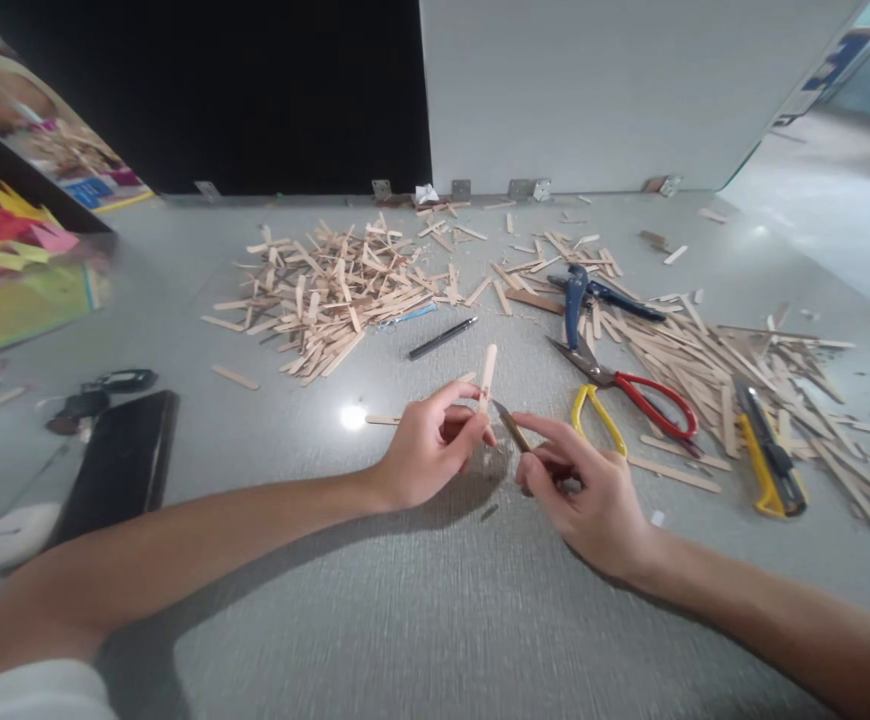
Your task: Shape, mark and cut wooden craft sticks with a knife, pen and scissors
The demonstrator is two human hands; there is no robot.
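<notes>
In the middle of the grey table my left hand [429, 448] pinches a short wooden craft stick [489, 368], which points up and away from me. My right hand [592, 492] grips a slim craft knife [511, 427], with the index finger laid along it. The blade's tip is close to the stick's lower part; whether it touches I cannot tell. Beyond my hands lies a black pen [442, 339]. Another craft stick [382, 420] lies flat beside my left hand.
A heap of craft sticks [330, 290] lies at the back left, more at right. Red-handled scissors [656, 400], yellow-handled pliers [600, 415], a blue-handled tool [576, 300] and a yellow utility knife [769, 450] lie right. A phone [120, 460] is left. Upright panels [592, 90] stand behind.
</notes>
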